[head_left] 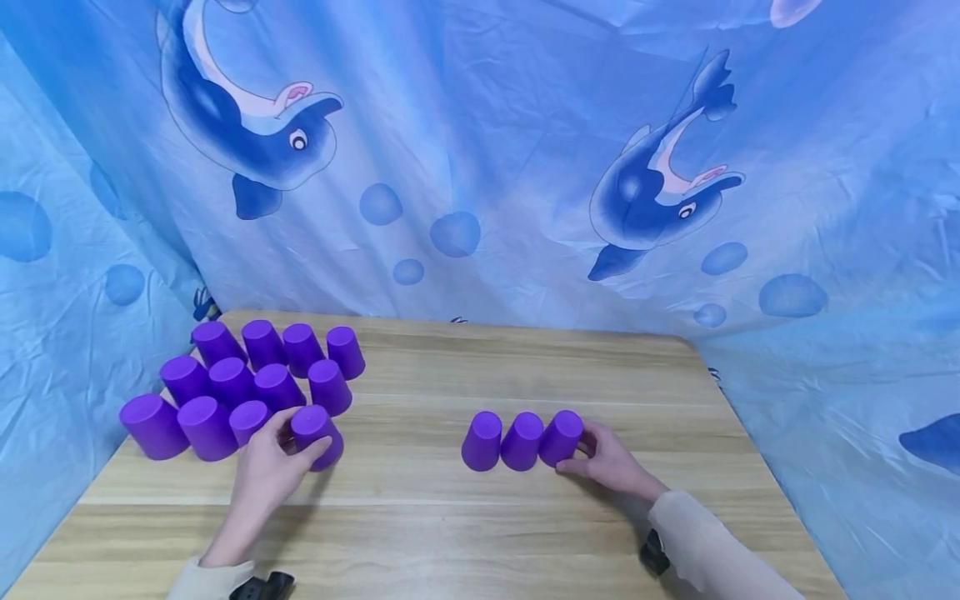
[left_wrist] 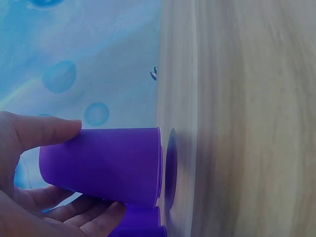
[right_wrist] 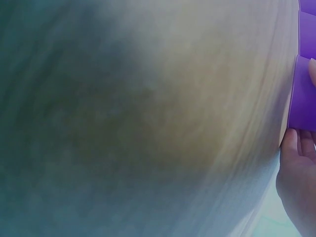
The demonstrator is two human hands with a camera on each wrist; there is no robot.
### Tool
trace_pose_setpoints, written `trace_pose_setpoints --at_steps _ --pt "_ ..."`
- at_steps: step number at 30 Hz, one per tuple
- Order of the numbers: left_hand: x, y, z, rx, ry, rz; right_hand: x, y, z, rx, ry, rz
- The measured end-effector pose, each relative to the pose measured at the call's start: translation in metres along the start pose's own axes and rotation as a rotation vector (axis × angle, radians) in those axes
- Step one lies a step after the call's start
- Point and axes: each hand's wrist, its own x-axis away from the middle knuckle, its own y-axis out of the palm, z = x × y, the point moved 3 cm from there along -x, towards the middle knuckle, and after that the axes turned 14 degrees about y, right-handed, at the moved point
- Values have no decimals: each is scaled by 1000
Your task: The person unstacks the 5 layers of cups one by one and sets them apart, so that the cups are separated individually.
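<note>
My left hand (head_left: 268, 471) grips an upside-down purple cup (head_left: 317, 433), thumb on its near right side and fingers behind it. In the left wrist view this cup (left_wrist: 101, 165) stays just off the tabletop, its shadow beside the rim. Several more inverted purple cups (head_left: 231, 382) stand in rows around it. On the right, my right hand (head_left: 617, 463) holds the rightmost purple cup (head_left: 560, 442) of a row of three, thumb at its lower front. The middle cup (head_left: 522, 443) and the left cup (head_left: 482, 443) stand close beside it, mouths down.
A wooden table (head_left: 420, 533) carries all the cups. Behind it and along both sides hangs a blue curtain (head_left: 495, 150) printed with dolphins and bubbles. The outermost front cup (head_left: 155, 429) on the left stands near the table's left edge.
</note>
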Motion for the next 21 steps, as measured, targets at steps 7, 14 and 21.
trace_pose_setpoints --at_steps 7,14,21 --pt "0 -2 -2 -38 -31 -10 1 1 1 17 -13 10" --pt "0 -2 -5 -55 -38 -7 2 0 1 3 14 1" --pt "0 -5 -6 -51 -43 1 1 0 -1 2 0 0"
